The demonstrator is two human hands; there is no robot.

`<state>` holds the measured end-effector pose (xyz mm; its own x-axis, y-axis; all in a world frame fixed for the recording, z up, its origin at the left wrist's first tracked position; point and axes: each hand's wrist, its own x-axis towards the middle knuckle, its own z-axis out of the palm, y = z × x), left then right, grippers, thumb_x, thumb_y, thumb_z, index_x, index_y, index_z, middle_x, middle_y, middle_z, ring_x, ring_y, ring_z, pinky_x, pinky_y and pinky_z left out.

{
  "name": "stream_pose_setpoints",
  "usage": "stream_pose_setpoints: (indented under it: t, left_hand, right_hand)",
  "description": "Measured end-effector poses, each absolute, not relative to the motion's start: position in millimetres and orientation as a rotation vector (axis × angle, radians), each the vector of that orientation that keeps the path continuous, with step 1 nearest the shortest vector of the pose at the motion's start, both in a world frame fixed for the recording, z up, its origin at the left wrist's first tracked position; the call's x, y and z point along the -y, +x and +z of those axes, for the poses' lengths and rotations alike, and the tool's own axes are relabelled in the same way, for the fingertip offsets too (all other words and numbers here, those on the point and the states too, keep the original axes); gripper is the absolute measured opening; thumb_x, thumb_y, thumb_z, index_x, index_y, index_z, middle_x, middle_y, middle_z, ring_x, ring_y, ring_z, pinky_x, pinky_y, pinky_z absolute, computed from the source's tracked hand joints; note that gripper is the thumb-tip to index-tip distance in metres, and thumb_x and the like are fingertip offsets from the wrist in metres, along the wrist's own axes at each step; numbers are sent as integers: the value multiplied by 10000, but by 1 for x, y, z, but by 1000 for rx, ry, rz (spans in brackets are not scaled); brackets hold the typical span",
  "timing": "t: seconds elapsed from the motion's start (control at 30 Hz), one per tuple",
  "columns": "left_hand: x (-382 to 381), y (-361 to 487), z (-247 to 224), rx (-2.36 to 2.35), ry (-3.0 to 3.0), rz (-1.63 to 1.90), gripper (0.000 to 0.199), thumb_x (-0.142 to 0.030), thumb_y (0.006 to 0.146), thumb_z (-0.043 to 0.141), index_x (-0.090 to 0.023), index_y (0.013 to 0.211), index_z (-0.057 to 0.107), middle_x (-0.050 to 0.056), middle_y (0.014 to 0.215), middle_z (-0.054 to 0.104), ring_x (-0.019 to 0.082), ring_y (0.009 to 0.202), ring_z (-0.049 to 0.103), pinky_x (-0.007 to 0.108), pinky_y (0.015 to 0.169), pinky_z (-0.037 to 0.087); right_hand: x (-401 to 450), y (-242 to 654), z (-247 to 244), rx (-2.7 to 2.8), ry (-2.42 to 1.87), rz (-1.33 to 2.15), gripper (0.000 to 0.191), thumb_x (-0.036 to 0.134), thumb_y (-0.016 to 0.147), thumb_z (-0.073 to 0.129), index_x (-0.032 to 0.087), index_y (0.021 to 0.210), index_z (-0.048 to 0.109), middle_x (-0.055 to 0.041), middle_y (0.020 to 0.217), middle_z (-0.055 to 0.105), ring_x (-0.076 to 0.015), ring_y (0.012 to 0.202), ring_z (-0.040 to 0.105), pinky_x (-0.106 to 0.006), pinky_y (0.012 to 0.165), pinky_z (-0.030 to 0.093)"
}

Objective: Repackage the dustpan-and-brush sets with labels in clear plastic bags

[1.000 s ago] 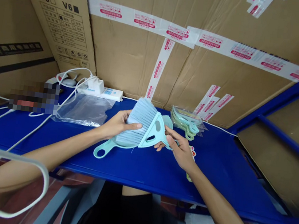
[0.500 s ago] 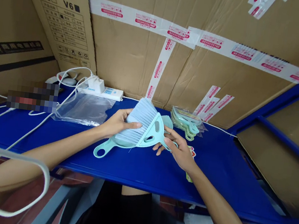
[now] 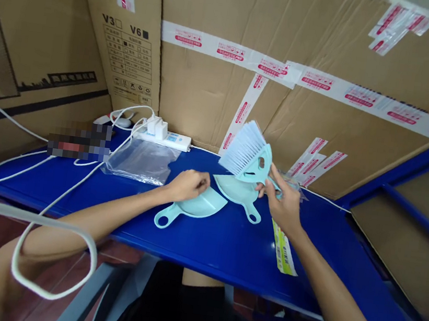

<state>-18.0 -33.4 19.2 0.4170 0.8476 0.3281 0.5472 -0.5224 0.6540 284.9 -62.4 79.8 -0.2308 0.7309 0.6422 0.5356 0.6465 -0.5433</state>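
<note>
- Head view, brush: pale-blue brush (image 3: 248, 152) raised above the table (image 3: 226, 249), bristles directed to the upper left; right hand (image 3: 283, 204) wraps its fingers around the handle.
- Head view, left dustpan: light-turquoise left dustpan (image 3: 205, 205) lies on the table, ring handle pointing to the lower left; left hand (image 3: 189, 184), fingers curled, is at its far edge, and whether it grips the pan cannot be told.
- Head view, right dustpan: matching right dustpan (image 3: 236, 190) sits just beside the first, partly beneath the brush, ring handle toward the lower right.
- Head view, surroundings: printed card (image 3: 284, 249) near the right forearm; clear plastic bag (image 3: 141, 161) before the white power strip (image 3: 177, 140); taped cardboard (image 3: 203, 96) behind.
</note>
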Motion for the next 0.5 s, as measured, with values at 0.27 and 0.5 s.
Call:
stream_pose_setpoints:
  t: [0.27, 0.5]
  left_hand:
    - [56, -5, 23, -1026, 2389, 821, 136, -186, 911, 581, -232, 872, 703, -29, 631, 681, 168, 576, 628, 279, 611, 358]
    - [52, -15, 34, -1155, 2271, 1307, 153, -273, 921, 569, -205, 820, 661, -25, 594, 610, 138, 524, 555, 271, 604, 401]
  right_hand:
    - [3, 173, 81, 2697, -1285, -469, 703, 11, 991, 263, 68, 1687, 339, -283, 1341, 646, -380, 1224, 639, -512, 982, 599]
    - [-30, 103, 26, 2493, -1222, 127, 661, 11, 975, 306, 129, 1601, 481, -217, 1102, 705, -372, 1083, 647, -572, 982, 553]
